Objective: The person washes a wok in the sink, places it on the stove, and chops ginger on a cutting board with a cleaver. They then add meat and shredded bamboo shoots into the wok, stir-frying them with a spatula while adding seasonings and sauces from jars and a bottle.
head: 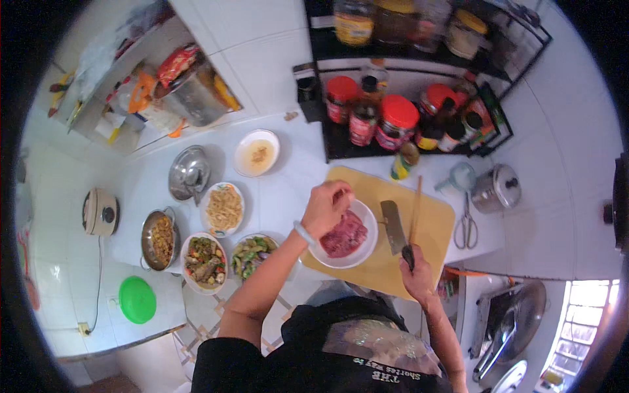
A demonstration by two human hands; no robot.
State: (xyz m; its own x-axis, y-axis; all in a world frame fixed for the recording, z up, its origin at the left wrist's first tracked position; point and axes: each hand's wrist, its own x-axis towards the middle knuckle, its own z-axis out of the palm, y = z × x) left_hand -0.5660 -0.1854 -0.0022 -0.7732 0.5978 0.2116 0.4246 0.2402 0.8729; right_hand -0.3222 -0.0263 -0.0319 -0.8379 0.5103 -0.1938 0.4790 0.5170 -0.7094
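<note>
My left hand (328, 209), with a pale bangle at the wrist, is over the rim of a white bowl (372, 240). Its fingers are curled together, and whether anything is between them is hidden. Sliced raw red meat (346, 236) lies in the bowl, which stands on a yellow cutting board (435, 226). My right hand (420, 272) grips the black handle of a cleaver (393, 227), its blade pointing away from me over the board. Wooden chopsticks (417, 204) lie alongside the blade; their lower ends reach my right hand.
Scissors (466, 231) and a lidded steel pot (496, 189) stand right of the board. Behind it is a black rack (339, 153) of jars and bottles. Plates of cooked food (204, 265), a bowl of liquid (257, 153) and a steel bowl (184, 172) stand on the left.
</note>
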